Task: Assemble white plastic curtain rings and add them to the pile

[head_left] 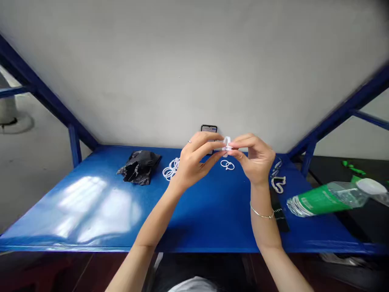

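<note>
Between the fingertips of both hands is a small white plastic piece (227, 142) with a curved, hook-like top. My left hand (200, 156) pinches it from the left, a ring on one finger. From the other side my right hand (251, 156) grips it between thumb and fingers. Below the hands, a couple of white rings (227, 164) lie on the blue table (206, 219). More white rings (170, 169) are heaped beside my left hand, partly covered by it. The exact kind of the held piece is too small to make out.
A crumpled black plastic bag (140, 166) lies on the left. Behind my hands a phone (209, 129) leans at the wall. At the right are a clear bottle with a green label (326, 199), a white looped item (277, 184) and a dark flat object (281, 219). Blue frame bars flank the table.
</note>
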Demonstrator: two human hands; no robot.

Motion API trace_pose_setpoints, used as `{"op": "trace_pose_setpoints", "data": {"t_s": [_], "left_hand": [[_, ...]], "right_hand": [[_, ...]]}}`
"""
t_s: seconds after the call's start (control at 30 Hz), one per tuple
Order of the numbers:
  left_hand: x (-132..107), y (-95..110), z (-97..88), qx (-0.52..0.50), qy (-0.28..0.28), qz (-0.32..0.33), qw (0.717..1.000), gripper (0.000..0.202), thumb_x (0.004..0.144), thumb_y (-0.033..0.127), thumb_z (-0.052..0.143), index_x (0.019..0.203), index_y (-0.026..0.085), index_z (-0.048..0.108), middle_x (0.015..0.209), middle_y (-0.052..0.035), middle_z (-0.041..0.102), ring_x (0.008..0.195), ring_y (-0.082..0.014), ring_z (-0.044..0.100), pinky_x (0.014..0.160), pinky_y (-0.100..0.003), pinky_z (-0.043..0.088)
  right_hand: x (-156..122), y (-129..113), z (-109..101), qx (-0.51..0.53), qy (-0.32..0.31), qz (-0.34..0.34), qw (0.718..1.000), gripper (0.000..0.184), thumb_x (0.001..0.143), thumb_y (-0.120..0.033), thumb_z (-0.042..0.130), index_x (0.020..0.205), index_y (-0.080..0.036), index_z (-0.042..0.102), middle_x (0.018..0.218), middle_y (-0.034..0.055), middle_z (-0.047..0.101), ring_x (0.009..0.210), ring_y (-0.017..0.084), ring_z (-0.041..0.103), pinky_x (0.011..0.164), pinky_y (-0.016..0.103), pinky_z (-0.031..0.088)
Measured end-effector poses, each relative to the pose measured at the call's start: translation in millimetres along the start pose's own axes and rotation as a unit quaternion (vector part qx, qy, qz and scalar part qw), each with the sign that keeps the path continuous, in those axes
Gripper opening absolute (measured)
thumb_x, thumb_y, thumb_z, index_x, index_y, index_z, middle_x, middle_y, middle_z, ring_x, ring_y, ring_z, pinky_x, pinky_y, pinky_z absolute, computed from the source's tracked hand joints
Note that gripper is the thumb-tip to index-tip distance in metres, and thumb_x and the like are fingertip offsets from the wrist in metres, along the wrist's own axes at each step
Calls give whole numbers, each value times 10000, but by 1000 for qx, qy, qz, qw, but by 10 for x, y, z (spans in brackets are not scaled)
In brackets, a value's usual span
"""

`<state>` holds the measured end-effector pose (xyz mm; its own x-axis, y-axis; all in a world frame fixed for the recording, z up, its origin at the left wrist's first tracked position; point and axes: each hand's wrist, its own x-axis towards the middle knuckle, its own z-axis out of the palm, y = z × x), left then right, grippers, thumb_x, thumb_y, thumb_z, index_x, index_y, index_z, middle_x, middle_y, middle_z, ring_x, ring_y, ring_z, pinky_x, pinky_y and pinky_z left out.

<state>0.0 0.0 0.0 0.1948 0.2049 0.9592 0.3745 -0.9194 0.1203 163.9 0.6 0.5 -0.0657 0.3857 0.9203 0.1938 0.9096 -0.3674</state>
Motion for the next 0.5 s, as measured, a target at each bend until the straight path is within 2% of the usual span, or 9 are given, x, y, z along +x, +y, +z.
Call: {"op": "trace_pose_setpoints", "data": {"t_s": [0.2, 0.5], "left_hand": [[-2, 33, 15, 12, -2, -7, 1000, 59, 895, 198, 605, 946, 186, 632, 929, -50, 690, 857, -133, 636, 762, -264, 523], [4, 25, 35, 73, 43, 23, 996, 66, 872, 160, 633, 933, 181, 644, 847, -35, 663, 758, -113, 600, 685, -234, 498]], "right_hand": [[-8, 18, -8, -29, -5, 5, 1000, 80, 798, -324, 742, 814, -249, 722, 762, 1, 714, 712, 159, 665, 650, 317, 564], [23, -36, -28, -84, -17, -15, 996, 111, 832, -202, 702, 918, -268, 728, 831, 3, 733, 750, 167, 683, 684, 330, 571]]}}
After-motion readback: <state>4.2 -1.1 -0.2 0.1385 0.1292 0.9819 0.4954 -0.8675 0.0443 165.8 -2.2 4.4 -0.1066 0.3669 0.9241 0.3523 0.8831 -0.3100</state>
